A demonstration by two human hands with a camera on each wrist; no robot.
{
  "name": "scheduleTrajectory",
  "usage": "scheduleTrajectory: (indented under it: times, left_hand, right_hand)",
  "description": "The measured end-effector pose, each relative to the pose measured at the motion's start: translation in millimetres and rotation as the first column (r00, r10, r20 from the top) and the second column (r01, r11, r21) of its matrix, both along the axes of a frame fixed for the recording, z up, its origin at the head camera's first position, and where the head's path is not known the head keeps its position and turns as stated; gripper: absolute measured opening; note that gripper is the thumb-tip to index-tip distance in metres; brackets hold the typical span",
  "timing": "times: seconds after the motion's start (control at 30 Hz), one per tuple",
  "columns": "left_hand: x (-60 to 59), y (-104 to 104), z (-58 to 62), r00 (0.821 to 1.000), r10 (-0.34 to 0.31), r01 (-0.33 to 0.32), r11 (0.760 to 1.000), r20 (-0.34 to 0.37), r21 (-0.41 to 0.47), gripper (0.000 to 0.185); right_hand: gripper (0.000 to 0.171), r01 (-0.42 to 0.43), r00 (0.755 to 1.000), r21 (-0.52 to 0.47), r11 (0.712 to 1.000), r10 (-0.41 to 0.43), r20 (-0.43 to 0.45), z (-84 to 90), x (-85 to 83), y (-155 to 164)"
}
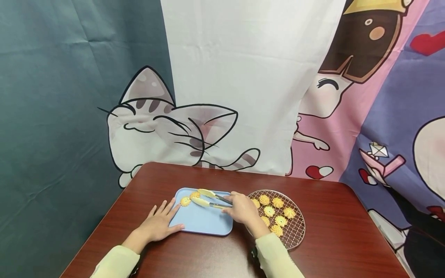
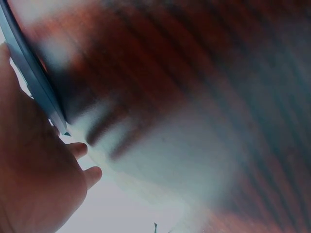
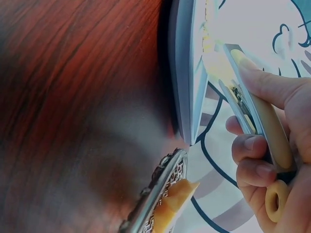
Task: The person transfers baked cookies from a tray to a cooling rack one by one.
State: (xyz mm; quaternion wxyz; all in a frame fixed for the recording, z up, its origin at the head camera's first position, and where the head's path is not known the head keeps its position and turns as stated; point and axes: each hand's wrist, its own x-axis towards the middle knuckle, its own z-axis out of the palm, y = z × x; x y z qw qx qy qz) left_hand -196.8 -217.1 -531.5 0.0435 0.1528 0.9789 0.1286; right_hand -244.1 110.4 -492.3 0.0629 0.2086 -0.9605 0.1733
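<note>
My right hand holds a pair of tongs, thumb on one arm and fingers curled round the other. The yellow tips of the tongs reach over the far left of a light blue tray, spread on either side near a cookie. Beside it on the tray lies a second yellow swirl cookie. My left hand rests at the tray's left edge with fingers spread, fingertips over the rim. In the left wrist view, the tray shows edge-on past the fingers.
A round wire rack stands right of the tray, partly behind my right forearm, bearing several yellow swirl cookies. Both stand on a dark red-brown wooden table. Behind the table hangs a printed cloth with cartoon figures.
</note>
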Motion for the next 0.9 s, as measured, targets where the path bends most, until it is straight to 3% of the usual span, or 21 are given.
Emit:
scheduleTrajectory:
  times: [0.9]
  left_hand:
    - [1.7,0.1,6.7,0.999,0.011,-0.01,1.0,0.033,-0.015,0.088]
  right_hand:
    - [0.048,-0.001,1.0,0.004,1.0,0.001,-0.025,0.8,8.5,6.1]
